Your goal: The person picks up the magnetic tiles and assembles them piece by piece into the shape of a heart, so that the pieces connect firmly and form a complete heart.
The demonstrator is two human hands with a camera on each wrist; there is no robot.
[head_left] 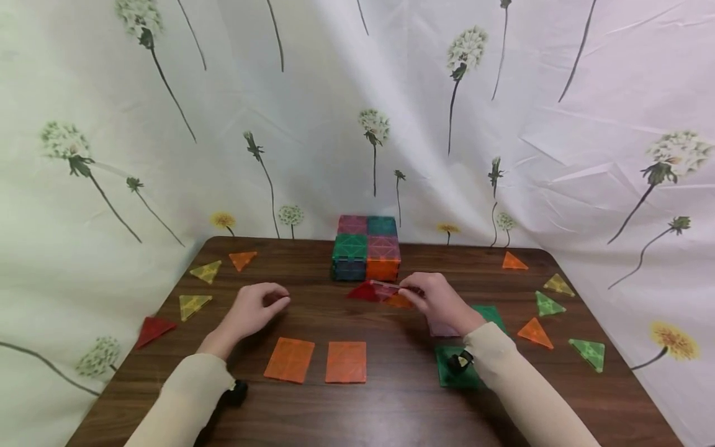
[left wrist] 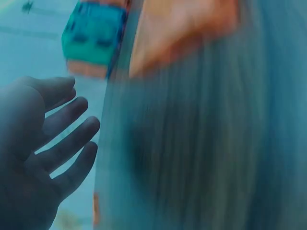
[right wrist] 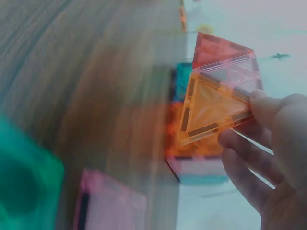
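My right hand [head_left: 438, 301] pinches a small joined group of translucent triangle magnetic tiles between thumb and fingers, held up over the table. In the right wrist view, the group shows an orange triangle tile [right wrist: 211, 108], a pale pink tile [right wrist: 235, 71] and a red tile [right wrist: 216, 50]. Just behind it stands a box built of square magnetic tiles [head_left: 366, 248], with green, pink, teal and orange faces. My left hand [head_left: 251, 312] hovers left of the box and holds nothing. Its fingers appear loosely spread in the left wrist view.
Two orange square tiles [head_left: 346, 362] lie at front centre. Under and beside my right forearm are green square tiles [head_left: 449, 366] and a pink one [head_left: 444, 329]. Loose triangles line both sides, including a red triangle [head_left: 153, 330] and a light green triangle [head_left: 589, 354]. A flower-print cloth [head_left: 335, 155] hangs behind.
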